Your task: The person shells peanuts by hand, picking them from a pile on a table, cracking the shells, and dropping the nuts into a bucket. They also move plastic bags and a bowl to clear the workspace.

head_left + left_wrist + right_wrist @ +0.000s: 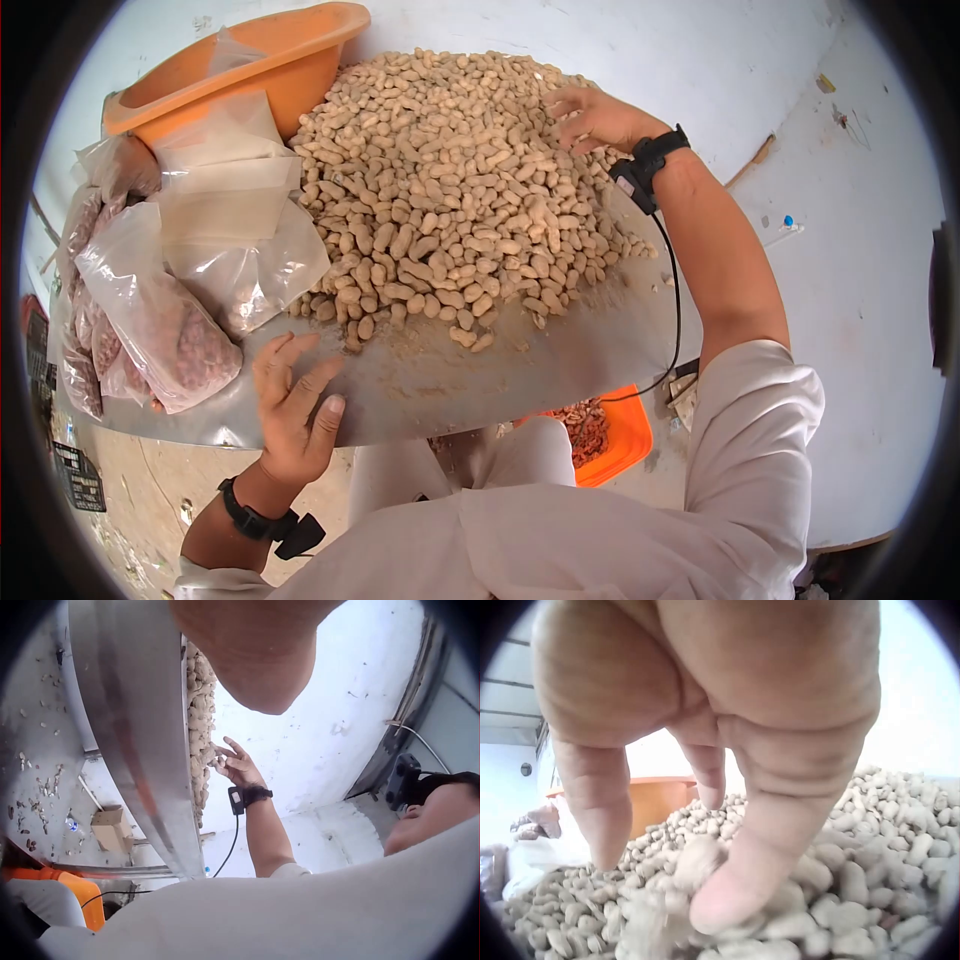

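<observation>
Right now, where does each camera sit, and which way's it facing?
Head: on the head, looking forward and down at the peanuts; left hand, right hand and torso show.
Left wrist: on that wrist, looking across the metal table; both hands show.
Right wrist: on that wrist, looking over the peanuts; right hand shows.
Shared: head and right wrist both show the orange basin.

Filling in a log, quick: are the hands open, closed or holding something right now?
Left hand: open, holding nothing.
Right hand: at the peanuts, fingers apart; whether it grips any cannot be told.
</observation>
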The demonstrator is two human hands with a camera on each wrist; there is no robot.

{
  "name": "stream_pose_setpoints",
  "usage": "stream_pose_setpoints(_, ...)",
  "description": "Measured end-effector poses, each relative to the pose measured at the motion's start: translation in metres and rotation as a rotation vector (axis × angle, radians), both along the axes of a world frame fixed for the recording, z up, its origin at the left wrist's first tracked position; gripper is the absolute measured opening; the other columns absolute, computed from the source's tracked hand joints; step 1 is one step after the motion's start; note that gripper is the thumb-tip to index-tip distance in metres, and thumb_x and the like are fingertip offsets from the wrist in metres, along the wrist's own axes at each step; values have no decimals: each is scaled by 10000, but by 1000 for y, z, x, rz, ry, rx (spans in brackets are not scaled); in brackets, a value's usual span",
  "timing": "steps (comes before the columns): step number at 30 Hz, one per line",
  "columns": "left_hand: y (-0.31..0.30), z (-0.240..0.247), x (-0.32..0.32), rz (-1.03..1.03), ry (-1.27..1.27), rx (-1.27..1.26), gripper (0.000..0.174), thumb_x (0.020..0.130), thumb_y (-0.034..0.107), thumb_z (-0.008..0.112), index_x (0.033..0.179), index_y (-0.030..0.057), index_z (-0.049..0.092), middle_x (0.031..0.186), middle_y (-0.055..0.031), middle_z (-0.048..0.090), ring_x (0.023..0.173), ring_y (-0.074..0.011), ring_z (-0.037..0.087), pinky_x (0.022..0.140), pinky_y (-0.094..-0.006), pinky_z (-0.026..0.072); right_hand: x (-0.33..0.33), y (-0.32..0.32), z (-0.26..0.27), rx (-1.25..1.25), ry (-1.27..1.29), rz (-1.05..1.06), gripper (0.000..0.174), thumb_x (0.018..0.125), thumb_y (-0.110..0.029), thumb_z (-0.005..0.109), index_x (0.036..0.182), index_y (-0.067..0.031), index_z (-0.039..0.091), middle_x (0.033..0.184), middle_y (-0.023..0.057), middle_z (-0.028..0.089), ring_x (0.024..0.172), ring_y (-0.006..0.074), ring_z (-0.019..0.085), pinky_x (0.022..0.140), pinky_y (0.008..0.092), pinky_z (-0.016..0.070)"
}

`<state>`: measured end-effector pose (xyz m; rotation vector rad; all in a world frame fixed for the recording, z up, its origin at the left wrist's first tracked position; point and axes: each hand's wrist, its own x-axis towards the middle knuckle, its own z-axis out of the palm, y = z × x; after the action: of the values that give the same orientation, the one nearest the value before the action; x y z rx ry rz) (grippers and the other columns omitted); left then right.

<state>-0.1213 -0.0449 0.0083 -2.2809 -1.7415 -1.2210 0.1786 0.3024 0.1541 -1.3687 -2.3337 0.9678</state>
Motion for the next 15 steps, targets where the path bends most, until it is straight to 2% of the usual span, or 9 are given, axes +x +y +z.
stream_pose_setpoints(4, 0, 0, -2, -1, 7, -13, 271, 817, 212, 552, 959, -3, 637, 1163, -175, 481, 1116, -385, 374, 958, -460, 299, 10, 38, 7, 153, -3, -229, 609, 808, -245, 602, 1348, -105, 357, 1302, 139, 406, 1067, 271, 511, 912, 410, 426)
stream_pose_setpoints(7, 1, -1, -2, -2, -14, -6, 267, 815, 216, 552, 945, 0, 641, 1147, -176, 489, 1098, -386, 384, 945, -461, 306, 11, 72, -2, 339, -32, -327, 632, 784, -234, 597, 1341, -50, 361, 1293, 183, 449, 1190, 303, 437, 971, 429, 383)
stream_pose_setpoints(8, 2, -1, -2, -3, -25, -2, 265, 814, 217, 553, 939, 1, 642, 1140, -177, 492, 1092, -386, 387, 941, -461, 308, 11, 81, -3, 332, -33, -363, 642, 776, -218, 595, 1347, -52, 353, 1332, 205, 406, 1248, 317, 381, 995, 418, 357)
stream_pose_setpoints(12, 3, 0, -6, -4, -83, -17, 263, 812, 229, 554, 916, 5, 645, 1104, -172, 512, 1064, -372, 400, 924, -460, 320, 7, 138, -15, 445, -123, -320, 670, 767, -253, 603, 1349, -45, 343, 1369, 198, 357, 1253, 312, 370, 1019, 368, 339)
stream_pose_setpoints(15, 6, 2, -8, 11, -129, -44, 266, 814, 229, 550, 921, 6, 647, 1100, -175, 513, 1060, -369, 402, 926, -461, 320, -7, 166, -32, 563, -151, -288, 685, 764, -280, 609, 1352, -51, 341, 1358, 171, 387, 1259, 299, 365, 1031, 366, 325)
